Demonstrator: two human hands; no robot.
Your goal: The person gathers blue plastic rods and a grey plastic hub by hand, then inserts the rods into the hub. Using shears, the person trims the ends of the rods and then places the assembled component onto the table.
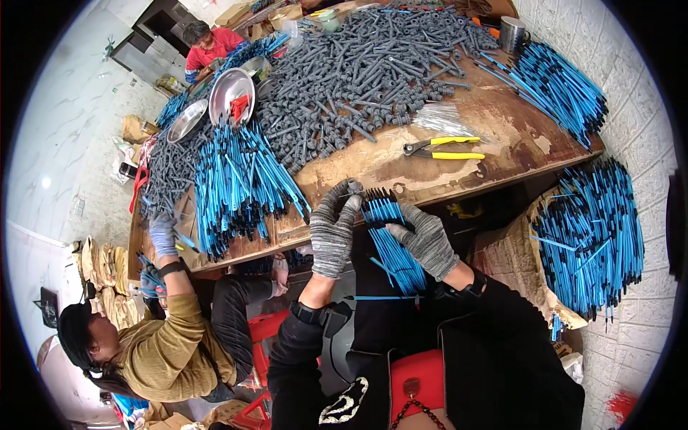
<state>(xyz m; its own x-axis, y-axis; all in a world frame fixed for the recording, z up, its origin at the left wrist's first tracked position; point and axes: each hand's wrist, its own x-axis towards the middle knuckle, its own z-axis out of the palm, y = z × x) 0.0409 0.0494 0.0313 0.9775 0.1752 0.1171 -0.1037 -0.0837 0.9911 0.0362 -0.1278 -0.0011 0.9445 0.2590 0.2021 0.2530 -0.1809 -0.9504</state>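
Observation:
My right hand [428, 244], in a grey knit glove, is wrapped round a bundle of thin blue sticks with black tips [395, 254]. The bundle stands upright above my lap, near the table's front edge. Just left of it, my gloved left hand [334, 228] is raised with thumb and fingers pinched together beside the bundle's top. Whatever is between those fingertips is too small to make out. One loose blue stick [380, 297] lies crosswise under the bundle. Beyond my hands, pliers with yellow handles [448, 148] lie on the wooden table [358, 168].
Grey plastic wall plugs [358, 72] cover the far table. Thin wires [448, 118] lie behind the pliers. Piles of blue sticks [240, 179] stand left, [559, 89] far right, and fill a sack [512, 251]. One co-worker [165, 337] sits left; another person [211, 49] works behind.

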